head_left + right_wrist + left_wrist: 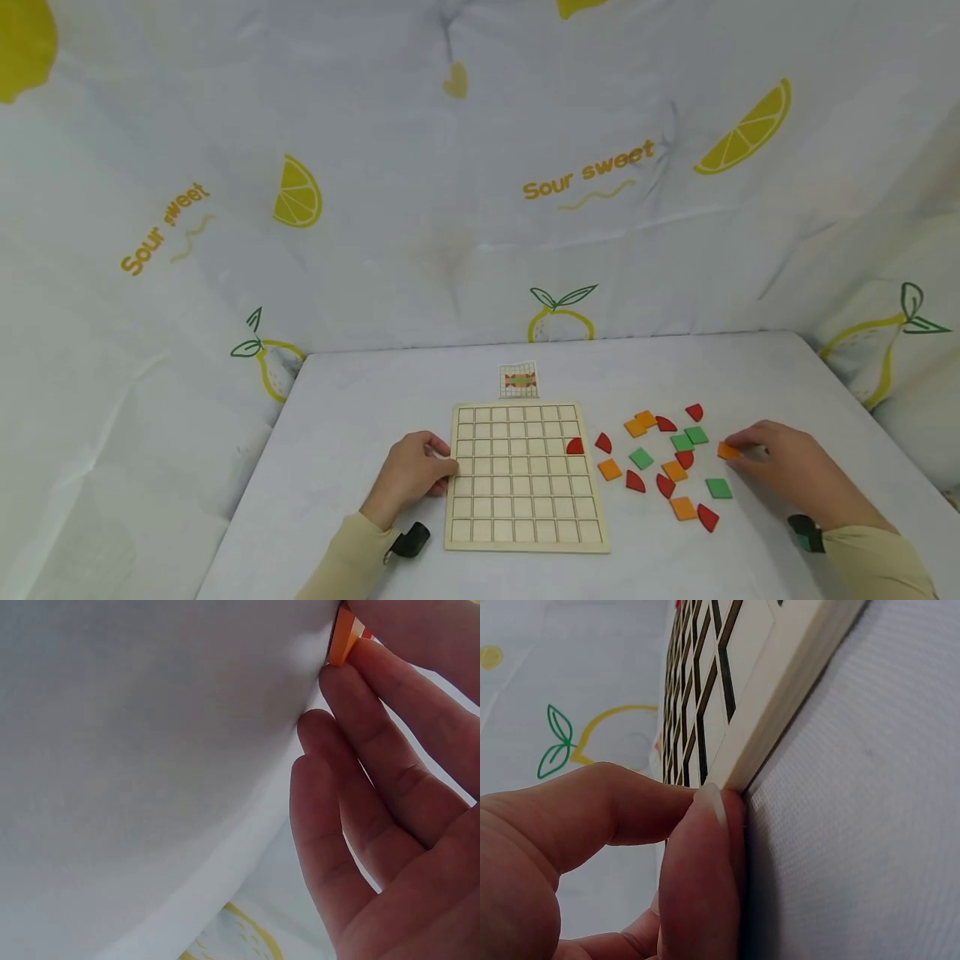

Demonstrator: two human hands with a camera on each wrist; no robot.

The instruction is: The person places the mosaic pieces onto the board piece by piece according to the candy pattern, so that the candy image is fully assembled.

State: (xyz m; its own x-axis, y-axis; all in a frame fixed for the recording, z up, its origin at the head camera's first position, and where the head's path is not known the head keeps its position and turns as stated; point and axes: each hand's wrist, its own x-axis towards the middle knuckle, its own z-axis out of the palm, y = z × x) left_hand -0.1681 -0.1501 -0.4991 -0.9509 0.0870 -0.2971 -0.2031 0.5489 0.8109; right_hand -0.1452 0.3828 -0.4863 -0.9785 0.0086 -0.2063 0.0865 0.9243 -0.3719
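A wooden grid board [523, 477] lies flat on the white table. My left hand [412, 473] pinches its left edge; in the left wrist view the thumb [701, 877] and forefinger meet at the wooden rim [780, 682]. One red quarter-circle tile [575, 447] sits in a cell at the board's right side. To the right of the scattered tiles, my right hand [787, 458] holds an orange square tile [727, 451] between thumb and forefinger. The right wrist view shows that orange tile [342, 636] at the fingertips, low by the tabletop, with the other fingers extended.
Right of the board lie several loose tiles: orange squares [683, 508], green squares [718, 488] and red quarter-circles [708, 517]. A small pattern card [519, 367] lies behind the board. A lemon-print cloth [420, 208] hangs behind the table.
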